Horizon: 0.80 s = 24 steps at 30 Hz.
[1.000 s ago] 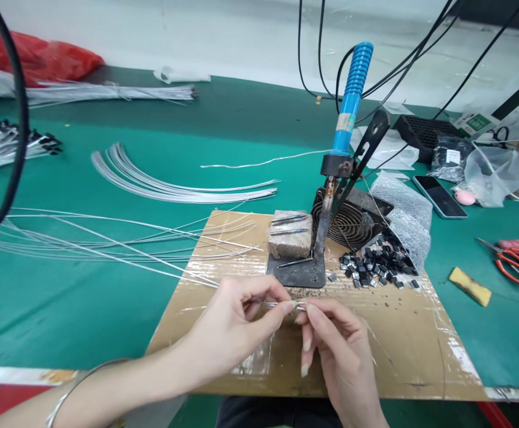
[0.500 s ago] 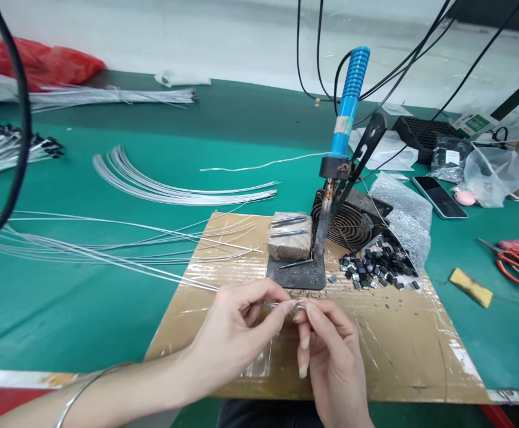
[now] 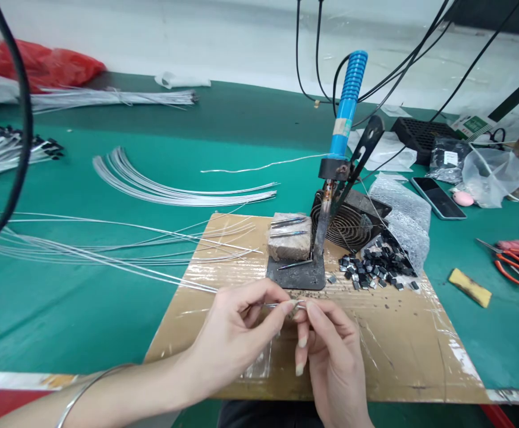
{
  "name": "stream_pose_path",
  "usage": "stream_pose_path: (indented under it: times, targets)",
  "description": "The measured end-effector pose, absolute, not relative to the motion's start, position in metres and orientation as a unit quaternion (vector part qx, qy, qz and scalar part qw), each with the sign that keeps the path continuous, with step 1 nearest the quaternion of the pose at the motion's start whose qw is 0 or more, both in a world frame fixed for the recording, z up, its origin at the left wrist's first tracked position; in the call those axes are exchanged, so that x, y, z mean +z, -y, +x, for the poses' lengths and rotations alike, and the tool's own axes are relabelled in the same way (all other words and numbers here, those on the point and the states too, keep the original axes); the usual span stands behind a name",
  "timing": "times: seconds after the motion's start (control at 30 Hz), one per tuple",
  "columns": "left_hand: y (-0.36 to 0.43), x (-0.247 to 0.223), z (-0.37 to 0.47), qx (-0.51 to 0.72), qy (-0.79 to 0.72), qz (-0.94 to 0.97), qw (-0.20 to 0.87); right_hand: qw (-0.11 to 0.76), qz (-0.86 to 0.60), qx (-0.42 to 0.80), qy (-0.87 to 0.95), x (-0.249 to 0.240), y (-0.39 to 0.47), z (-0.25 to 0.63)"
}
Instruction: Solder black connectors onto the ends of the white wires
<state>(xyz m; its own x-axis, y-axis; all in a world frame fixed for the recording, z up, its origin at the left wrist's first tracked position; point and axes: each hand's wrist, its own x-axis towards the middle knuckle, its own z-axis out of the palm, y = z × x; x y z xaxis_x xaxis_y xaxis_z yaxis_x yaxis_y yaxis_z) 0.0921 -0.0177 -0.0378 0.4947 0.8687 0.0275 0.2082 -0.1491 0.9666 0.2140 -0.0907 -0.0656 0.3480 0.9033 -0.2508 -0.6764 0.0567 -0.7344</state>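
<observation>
My left hand (image 3: 236, 333) is closed in a pinch on a thin wire (image 3: 270, 305), which shows between its thumb and fingers. Thumb and index of my right hand (image 3: 335, 351) pinch at the wire's end, touching the left fingertips; its other fingers are curled. The very tip is hidden by the fingers. White wires (image 3: 165, 274) run from the left up to behind my left hand. Just beyond both hands, a blue-handled soldering iron (image 3: 349, 101) stands tip down in its stand, beside a grey block (image 3: 288, 246) with metal pins on top.
Small black connectors (image 3: 370, 267) are heaped right of the iron on the cardboard (image 3: 402, 351). Curved white wires (image 3: 188, 195) lie behind on the green mat. A phone (image 3: 437, 197), yellow sponge (image 3: 469, 288) and orange-handled pliers (image 3: 515, 267) are at right. Black cables hang overhead.
Hardly anything differs. Both hands keep their pinch at the same spot, and the lower fingers of the right hand have shifted very slightly left.
</observation>
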Motion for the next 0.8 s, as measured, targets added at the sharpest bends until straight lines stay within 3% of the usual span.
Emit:
stream_pose_path:
  times: [0.8]
  targets:
    - [0.016,-0.035,0.094,0.348,-0.387,0.672,0.526,0.707,-0.429,0.539,0.161,-0.071,0.093,0.215]
